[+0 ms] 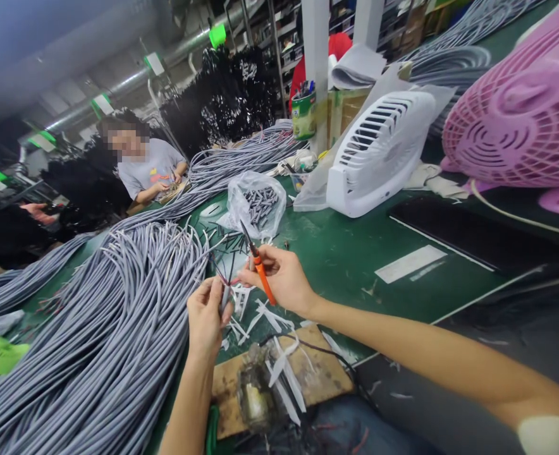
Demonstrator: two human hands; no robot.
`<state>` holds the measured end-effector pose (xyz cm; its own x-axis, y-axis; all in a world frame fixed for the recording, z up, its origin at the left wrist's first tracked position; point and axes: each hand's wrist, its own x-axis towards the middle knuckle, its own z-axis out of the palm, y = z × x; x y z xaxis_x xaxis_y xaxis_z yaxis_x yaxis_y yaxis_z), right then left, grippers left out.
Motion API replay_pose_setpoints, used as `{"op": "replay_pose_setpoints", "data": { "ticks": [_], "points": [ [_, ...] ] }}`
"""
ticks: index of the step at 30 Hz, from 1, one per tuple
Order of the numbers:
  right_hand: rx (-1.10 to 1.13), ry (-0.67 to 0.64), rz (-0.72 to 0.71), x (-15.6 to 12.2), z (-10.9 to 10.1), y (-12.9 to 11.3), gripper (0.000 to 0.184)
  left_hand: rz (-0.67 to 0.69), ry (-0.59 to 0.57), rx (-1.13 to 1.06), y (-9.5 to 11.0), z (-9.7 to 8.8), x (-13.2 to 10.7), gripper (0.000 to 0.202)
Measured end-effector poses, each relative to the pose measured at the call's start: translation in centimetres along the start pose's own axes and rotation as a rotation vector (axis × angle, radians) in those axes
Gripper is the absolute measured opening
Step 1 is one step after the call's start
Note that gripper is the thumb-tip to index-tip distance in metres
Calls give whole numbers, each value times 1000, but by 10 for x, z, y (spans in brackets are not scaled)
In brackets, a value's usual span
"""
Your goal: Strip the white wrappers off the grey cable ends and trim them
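My left hand [209, 311] pinches a grey cable [224, 297] near its stripped end. Thin dark and reddish wires [227, 273] fan out from that end. My right hand [284, 278] is closed around orange-handled scissors [264, 277], whose dark pointed tip aims up and away from me. The right fingertips meet the reddish wire beside the left hand; how tightly they grip it is hard to see. Just beyond my hands, a clear plastic bag [279, 201] holds many short grey pieces [260, 205]. White strips [265, 316] lie scattered beneath my hands.
A large bundle of grey cables [132, 303] covers the table's left side. Below my hands, a small machine [255, 395] sits on a wooden board [327, 373]. A white fan [379, 151], pink fan [511, 107] and black slab [479, 230] stand right. A person [149, 164] works across the table.
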<state>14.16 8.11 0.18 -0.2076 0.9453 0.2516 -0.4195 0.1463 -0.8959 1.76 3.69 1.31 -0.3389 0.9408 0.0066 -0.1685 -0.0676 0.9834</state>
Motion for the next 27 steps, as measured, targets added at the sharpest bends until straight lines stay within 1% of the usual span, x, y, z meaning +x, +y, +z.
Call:
{"op": "replay_pose_setpoints", "data": {
  "ticks": [3, 5, 7, 8, 9, 10, 12, 15, 17, 19, 22, 24, 27],
  "points": [
    [117, -25, 113, 2, 2, 2, 39, -3, -35, -48, 1, -2, -1, 39],
    [148, -64, 202, 4, 2, 4, 42, 11, -104, -57, 3, -4, -3, 37],
    [102, -113, 270, 6, 1, 5, 43, 30, -176, -46, 5, -6, -4, 34],
    [43, -116, 262, 7, 0, 5, 42, 52, -190, -40, 6, -7, -4, 33],
    [-38, -101, 218, 7, -1, 5, 41, 85, -185, -38, 6, -8, -4, 31],
    [-138, -75, 147, 6, -2, 3, 39, 121, -167, -41, 6, -8, -3, 29],
    [-353, -39, -35, 3, -5, -3, 35, 187, -139, -46, 5, -10, -1, 25],
    [-585, -98, -240, -4, -6, -10, 34, 277, -154, -21, 3, -15, 1, 17],
    [-674, -141, -322, -7, -6, -10, 33, 392, -145, 38, 2, -18, 1, 13],
    [-756, -177, -356, -8, -6, -6, 32, 530, -123, 145, 1, -21, 0, 10],
    [-849, -243, -355, -8, -6, -1, 30, 699, -105, 337, 2, -21, -1, 9],
    [-878, -275, -350, -8, -7, 1, 31, 760, -94, 414, 2, -19, -1, 11],
    [-910, -305, -343, -10, -9, 1, 29, 802, -65, 435, 1, -17, -1, 15]
  ]
}}
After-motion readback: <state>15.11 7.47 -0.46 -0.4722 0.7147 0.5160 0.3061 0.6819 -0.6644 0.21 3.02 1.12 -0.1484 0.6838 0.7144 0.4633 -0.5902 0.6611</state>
